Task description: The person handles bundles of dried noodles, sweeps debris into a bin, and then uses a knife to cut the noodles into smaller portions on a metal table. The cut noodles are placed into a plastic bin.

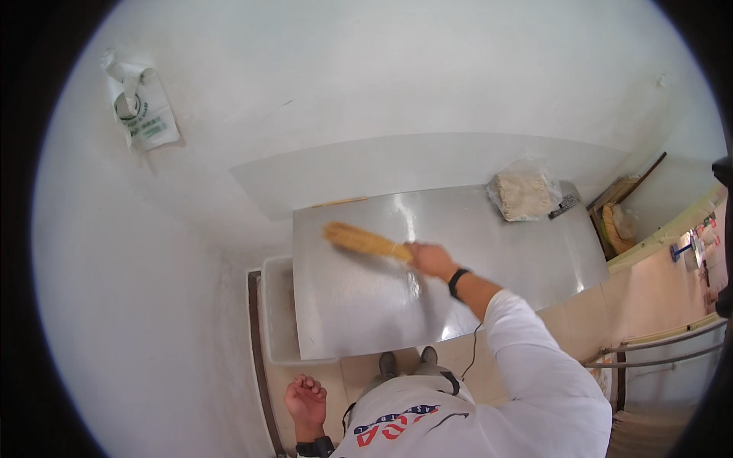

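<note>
My right hand [432, 260] grips the narrow end of a straw hand brush [366, 240]. The brush reaches left over a stainless-steel table [355, 309], its shadow just below it. Whether the bristles touch the metal I cannot tell. My left hand [306, 401] hangs beside my body, near the table's front left corner, palm showing and fingers loosely curled with nothing in them. At the table's back right lies a clear plastic bag [524, 192] around a beige, soft-looking slab. Next to it is a knife [564, 206] with a dark handle and a perforated or patterned blade.
A thin wooden stick [339, 202] lies along the table's back edge, by the wall. Partly under the left end stands a translucent plastic tub [278, 320]. A white plastic bag [146, 109] hangs on the wall. Metal rails [658, 356] stand behind me at right.
</note>
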`<state>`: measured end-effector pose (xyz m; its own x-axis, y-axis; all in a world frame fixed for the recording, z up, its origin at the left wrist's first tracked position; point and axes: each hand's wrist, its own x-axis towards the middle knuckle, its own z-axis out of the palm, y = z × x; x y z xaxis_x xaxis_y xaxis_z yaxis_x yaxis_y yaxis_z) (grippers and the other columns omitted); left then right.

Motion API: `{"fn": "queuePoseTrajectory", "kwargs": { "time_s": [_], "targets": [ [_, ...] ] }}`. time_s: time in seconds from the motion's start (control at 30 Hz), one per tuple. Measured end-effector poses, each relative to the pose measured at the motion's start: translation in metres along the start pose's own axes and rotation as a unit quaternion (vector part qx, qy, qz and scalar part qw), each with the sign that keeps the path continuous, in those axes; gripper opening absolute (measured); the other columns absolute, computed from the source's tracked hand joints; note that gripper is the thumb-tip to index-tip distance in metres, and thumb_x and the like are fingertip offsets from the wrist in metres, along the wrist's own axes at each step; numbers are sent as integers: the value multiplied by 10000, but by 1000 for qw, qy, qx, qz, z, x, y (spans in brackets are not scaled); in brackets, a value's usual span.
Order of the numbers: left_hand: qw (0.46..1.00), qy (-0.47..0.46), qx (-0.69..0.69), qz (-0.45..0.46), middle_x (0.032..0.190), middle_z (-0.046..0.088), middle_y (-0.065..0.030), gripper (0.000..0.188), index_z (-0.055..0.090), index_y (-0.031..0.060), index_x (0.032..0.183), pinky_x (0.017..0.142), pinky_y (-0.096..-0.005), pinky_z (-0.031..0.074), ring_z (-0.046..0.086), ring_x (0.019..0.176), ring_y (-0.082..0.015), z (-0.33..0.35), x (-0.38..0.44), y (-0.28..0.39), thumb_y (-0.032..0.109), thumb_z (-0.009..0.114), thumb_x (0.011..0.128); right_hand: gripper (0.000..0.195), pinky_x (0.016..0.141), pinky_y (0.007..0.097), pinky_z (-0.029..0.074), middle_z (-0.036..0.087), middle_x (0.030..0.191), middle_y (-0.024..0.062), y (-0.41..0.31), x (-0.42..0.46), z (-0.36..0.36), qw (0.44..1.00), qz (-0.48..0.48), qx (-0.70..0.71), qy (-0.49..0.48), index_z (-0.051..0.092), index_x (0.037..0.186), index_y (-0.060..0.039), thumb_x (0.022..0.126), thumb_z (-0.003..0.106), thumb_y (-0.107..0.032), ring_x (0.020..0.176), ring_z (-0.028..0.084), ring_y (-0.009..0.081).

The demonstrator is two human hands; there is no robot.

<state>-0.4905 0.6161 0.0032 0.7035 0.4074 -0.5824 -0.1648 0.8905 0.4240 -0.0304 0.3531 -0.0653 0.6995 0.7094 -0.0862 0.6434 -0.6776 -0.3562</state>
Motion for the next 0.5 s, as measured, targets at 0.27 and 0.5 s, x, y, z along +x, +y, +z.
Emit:
{"fn": "queuePoseTrajectory", "kwargs": {
  "time_s": [0.27,0.5],
  "targets": [
    [991,-70,66,-95,844,635,-22,91,631,134,958,634,-336,476,584,749,-185,39,51,-3,207,579,973,686,978,502,524,609,1289,234,71,-35,-79,945,189,11,268,463,1483,-8,938,736,-322,1172,607,431],
    [954,-144,148,-218,832,634,-24,45,630,137,951,640,-325,479,582,722,-184,112,116,-57,170,606,969,609,1024,490,528,609,1405,254,26,-327,68,930,320,130,128,528,1476,-67,982,688,-384,1247,622,418]
  ]
}}
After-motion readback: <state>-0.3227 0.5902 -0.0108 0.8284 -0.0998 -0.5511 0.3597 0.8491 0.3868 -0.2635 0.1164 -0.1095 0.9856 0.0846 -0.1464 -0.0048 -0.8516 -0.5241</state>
